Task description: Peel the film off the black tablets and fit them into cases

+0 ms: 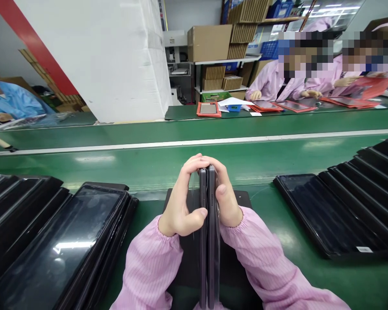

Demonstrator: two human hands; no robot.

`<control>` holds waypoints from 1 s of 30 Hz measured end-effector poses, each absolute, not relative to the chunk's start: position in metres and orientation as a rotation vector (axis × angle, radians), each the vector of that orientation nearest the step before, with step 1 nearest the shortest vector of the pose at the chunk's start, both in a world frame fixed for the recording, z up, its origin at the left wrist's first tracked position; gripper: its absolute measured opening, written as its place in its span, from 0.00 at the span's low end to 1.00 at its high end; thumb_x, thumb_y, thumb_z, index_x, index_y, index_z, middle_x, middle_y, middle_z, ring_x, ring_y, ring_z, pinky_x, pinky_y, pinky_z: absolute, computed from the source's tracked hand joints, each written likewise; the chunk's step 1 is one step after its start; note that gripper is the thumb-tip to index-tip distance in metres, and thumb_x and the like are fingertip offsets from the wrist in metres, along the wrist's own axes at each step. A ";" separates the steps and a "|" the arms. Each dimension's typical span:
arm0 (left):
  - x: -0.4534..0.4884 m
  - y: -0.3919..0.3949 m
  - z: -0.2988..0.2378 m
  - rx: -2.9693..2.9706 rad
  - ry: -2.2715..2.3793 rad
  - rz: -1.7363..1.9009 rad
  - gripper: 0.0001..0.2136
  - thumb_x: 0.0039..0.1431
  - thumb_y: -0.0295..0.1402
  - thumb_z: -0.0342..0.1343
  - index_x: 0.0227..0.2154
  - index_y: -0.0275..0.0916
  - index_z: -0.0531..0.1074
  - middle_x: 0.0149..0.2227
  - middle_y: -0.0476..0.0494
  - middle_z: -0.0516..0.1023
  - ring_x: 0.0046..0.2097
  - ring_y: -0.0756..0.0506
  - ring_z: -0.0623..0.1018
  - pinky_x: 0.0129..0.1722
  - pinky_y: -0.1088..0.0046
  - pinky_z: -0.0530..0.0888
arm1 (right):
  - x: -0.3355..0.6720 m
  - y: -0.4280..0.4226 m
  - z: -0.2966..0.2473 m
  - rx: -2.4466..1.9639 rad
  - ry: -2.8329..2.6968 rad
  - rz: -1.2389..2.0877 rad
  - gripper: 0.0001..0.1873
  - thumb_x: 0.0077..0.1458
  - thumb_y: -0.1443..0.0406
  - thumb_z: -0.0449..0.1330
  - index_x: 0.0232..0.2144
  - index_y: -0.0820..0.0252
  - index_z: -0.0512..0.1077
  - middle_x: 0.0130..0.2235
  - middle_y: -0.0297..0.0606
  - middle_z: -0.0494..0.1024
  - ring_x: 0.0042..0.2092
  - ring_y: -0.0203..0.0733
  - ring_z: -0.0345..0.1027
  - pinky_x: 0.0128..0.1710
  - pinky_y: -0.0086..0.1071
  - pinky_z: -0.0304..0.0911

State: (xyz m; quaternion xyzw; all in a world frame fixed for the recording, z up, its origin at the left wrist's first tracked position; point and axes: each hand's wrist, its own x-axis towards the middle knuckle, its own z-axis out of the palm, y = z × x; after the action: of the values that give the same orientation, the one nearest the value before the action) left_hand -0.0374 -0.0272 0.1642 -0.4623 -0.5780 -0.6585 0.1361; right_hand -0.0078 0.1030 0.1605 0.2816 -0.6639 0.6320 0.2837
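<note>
Two dark tablets stand on edge, face to face, between my hands: the left tablet (203,249) and the right tablet (211,258). Clear film shows along the outer side of the right one. My left hand (189,202) wraps the far upper end from the left, its thumb lying against the left tablet. From the right, my right hand (226,193) closes over the same far end, thumb on the right tablet. The fingers of both hands meet at the top. Beneath them a black flat pad (187,262) lies on the green bench.
Overlapping black tablets (64,232) fill the left side. A fanned row of tablets (330,206) lies at the right. Beyond runs a green conveyor (148,159) with a white rail. Co-workers in pink (268,82) sit across it, near red-framed panels (208,109).
</note>
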 end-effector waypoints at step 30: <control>-0.011 -0.023 0.172 -1.117 -1.424 -2.036 0.15 0.51 0.41 0.58 0.42 0.46 0.70 0.44 0.44 0.73 0.56 0.35 0.69 0.60 0.46 0.63 | 0.009 0.085 0.161 0.826 -1.693 1.507 0.25 0.64 0.49 0.47 0.58 0.47 0.66 0.56 0.41 0.71 0.61 0.57 0.61 0.62 0.60 0.55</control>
State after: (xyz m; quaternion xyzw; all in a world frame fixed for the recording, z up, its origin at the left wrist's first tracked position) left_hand -0.0108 -0.0227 0.1721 -0.4012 -0.5114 -0.7312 0.2071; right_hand 0.0086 0.0852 0.1613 0.3200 -0.6557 0.5835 0.3566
